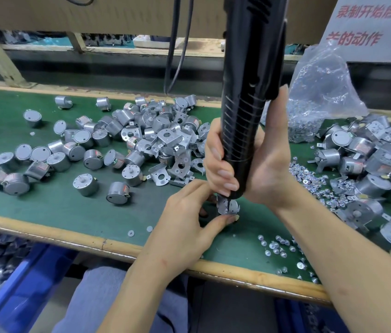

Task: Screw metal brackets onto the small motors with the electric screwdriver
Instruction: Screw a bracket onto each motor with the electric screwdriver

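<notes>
My right hand point(257, 162) grips the black electric screwdriver point(249, 97), which stands nearly upright with its tip down on a metal bracket point(228, 207). That bracket lies on a small motor, mostly hidden under my fingers. My left hand point(189, 222) pinches the motor and bracket between thumb and fingers on the green mat point(57, 207). Loose screws point(276, 246) lie just right of the work. Bare motors point(89, 150) and loose brackets point(165, 140) are heaped to the left and behind.
A clear plastic bag of small parts point(319, 92) stands at the back right. Motors with brackets fitted point(367, 164) pile up on the right. A blue bin point(4, 272) of parts sits below the wooden table edge point(117, 246). Cables point(177, 44) hang behind.
</notes>
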Tool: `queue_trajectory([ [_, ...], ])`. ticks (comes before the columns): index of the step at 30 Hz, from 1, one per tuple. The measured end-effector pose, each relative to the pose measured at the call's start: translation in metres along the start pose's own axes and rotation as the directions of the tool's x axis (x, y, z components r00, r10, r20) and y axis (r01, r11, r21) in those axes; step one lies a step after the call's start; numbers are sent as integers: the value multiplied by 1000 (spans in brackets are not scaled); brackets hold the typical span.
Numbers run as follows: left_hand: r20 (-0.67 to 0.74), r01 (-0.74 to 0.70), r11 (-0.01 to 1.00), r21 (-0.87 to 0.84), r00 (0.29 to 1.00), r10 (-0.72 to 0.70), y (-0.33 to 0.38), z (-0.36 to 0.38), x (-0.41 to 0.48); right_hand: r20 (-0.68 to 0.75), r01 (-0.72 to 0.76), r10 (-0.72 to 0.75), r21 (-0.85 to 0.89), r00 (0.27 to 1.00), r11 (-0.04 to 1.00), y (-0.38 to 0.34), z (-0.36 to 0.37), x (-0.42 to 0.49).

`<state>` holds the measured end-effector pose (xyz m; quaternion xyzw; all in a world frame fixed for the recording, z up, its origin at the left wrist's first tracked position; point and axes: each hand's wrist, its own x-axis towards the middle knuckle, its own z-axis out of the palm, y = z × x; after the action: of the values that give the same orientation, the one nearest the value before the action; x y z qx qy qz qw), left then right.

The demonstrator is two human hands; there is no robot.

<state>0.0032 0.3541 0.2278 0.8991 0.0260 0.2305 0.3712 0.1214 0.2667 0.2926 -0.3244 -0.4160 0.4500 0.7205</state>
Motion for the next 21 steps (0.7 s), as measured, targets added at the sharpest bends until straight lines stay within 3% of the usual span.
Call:
queue_trajectory([
  [21, -19, 55, 992, 113, 998, -53, -2, 7, -2, -58, -110, 109, -16, 992, 994, -3, 11, -4],
])
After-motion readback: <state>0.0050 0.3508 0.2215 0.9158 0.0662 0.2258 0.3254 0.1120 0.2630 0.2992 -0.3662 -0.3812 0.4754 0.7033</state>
